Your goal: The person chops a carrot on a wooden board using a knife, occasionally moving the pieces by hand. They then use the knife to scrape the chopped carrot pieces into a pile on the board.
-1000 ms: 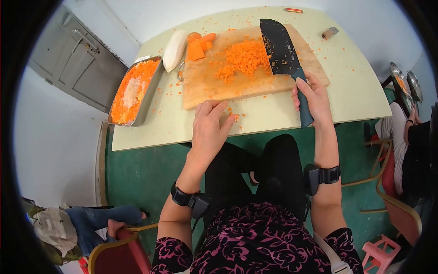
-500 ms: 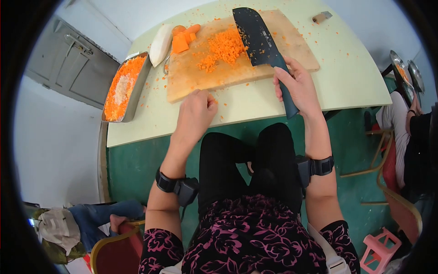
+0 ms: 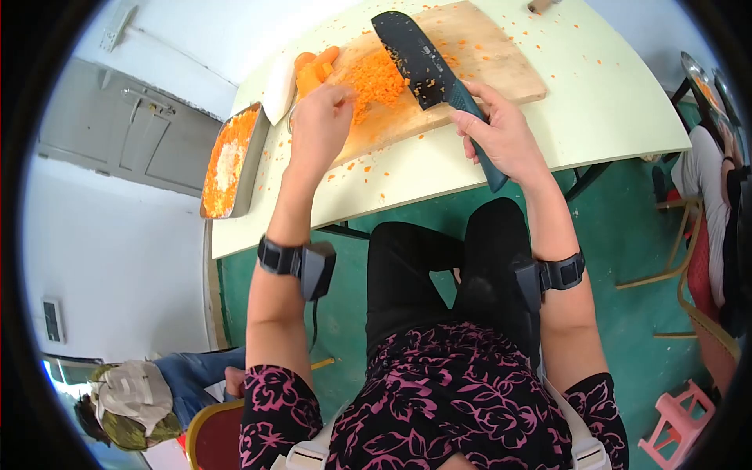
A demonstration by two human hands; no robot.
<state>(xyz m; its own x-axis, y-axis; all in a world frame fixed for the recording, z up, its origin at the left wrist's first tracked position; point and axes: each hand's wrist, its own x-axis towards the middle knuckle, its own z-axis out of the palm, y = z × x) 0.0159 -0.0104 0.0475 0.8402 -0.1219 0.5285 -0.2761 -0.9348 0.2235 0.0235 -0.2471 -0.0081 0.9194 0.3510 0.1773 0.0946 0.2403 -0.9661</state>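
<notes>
My right hand (image 3: 501,135) is wrapped round the dark green handle of a kitchen knife (image 3: 413,59). The broad black blade, speckled with carrot bits, points away from me over the cutting board (image 3: 501,66). Beside the blade lies a heap of chopped carrot (image 3: 377,80). My left hand (image 3: 319,129) is over the board's left side, fingers curled and slightly blurred; whether anything is in them is hidden. Just beyond it are larger carrot pieces (image 3: 313,72), partly covered by the hand, and a peeled white radish-like vegetable (image 3: 280,90).
A metal tray (image 3: 254,160) of chopped carrot with a pale heap on top stands at the table's left. Carrot crumbs dot the pale table (image 3: 595,102). Other people sit at the left and right. A pink stool (image 3: 680,419) is on the floor at right.
My left hand has moved forward from the board's near edge toward the carrot pieces. The knife stays in my right hand, its blade slightly further left and more tilted. The camera view has shifted.
</notes>
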